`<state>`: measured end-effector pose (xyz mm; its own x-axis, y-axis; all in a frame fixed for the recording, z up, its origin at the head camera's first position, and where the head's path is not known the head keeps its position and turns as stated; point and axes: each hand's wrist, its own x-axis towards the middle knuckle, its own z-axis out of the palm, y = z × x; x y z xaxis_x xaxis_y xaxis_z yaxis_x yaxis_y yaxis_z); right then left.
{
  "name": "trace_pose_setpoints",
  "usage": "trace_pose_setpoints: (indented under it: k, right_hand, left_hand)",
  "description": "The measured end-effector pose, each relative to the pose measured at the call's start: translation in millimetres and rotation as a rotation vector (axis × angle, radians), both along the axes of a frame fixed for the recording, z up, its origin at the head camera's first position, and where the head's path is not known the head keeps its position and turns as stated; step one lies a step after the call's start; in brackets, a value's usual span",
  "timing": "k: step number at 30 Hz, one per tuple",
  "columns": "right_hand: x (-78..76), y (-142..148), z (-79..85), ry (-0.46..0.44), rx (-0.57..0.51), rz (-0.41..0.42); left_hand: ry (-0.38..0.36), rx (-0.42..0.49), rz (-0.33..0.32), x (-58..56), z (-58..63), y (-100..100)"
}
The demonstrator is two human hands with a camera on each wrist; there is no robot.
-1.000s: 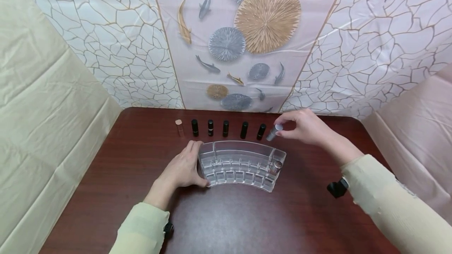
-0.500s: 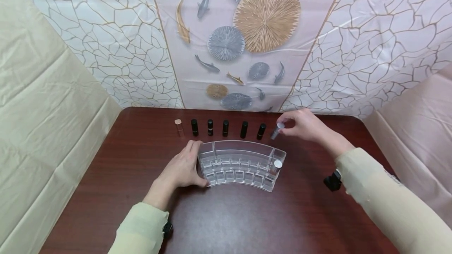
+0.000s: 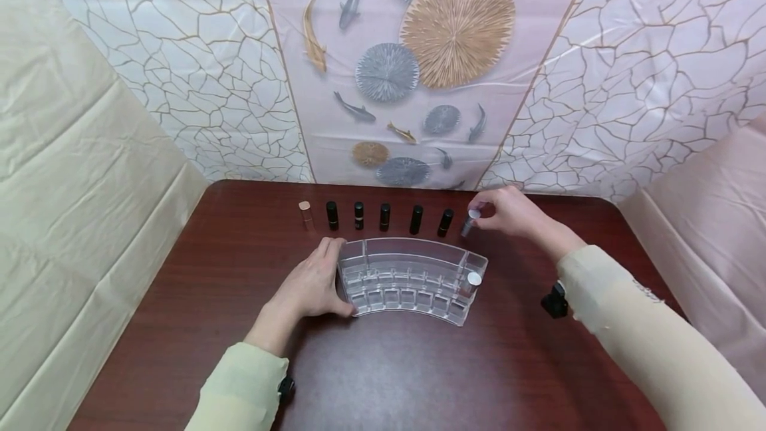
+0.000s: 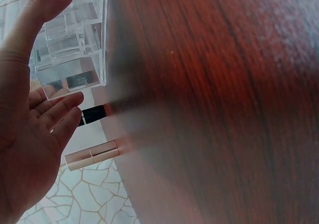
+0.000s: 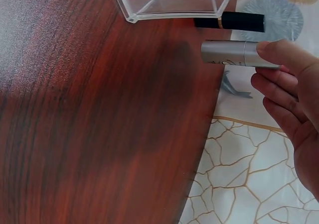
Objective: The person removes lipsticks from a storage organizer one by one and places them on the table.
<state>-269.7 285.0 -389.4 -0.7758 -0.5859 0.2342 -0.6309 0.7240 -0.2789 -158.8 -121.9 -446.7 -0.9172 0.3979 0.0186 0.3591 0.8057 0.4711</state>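
Note:
A clear curved lipstick organizer (image 3: 413, 265) stands on the table. My left hand (image 3: 311, 281) holds its left end, thumb on the front corner and fingers round the back; the left wrist view shows this hand (image 4: 30, 114) close up. My right hand (image 3: 509, 211) pinches a silver lipstick tube (image 5: 232, 53) near its top, between thumb and fingers, at the right end of a row. In the head view that tube (image 3: 471, 222) looks nearly upright; whether its base touches the table I cannot tell. Another silver-topped tube (image 3: 473, 281) stands in the organizer's right end.
Behind the organizer stand a rose-gold lipstick (image 3: 306, 213) and several black lipsticks (image 3: 415, 219) in a row. The dark red wooden table (image 3: 383, 371) ends at a patterned cloth backdrop (image 3: 239, 85). Pale cloth (image 3: 66, 185) hangs at both sides.
The right hand has shifted slightly with the silver tube, which leans less than a second ago and sits a little farther right. My left hand and the organizer have stayed put.

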Motion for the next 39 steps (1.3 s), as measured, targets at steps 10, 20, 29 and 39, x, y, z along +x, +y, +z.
trace_pose_setpoints:
  k: [10,20,29,39]
  right_hand:
    - [-3.8,0.3,-7.2,-0.063,0.021,-0.037]
    - [-7.0,6.0,-17.8,-0.096,0.030,-0.052]
    - [-7.1,6.1,-19.5,-0.109,0.027,-0.056]
    - [0.5,6.1,-5.5,-0.075,0.049,-0.064]
  left_hand:
    - [0.003,0.001,0.000,0.3,0.4,0.8]
    - [0.004,0.000,-0.001,0.3,0.5,0.9]
    - [0.011,-0.004,-0.002,1.1,1.0,0.8]
    - [0.002,0.001,0.001,1.2,1.5,0.8]
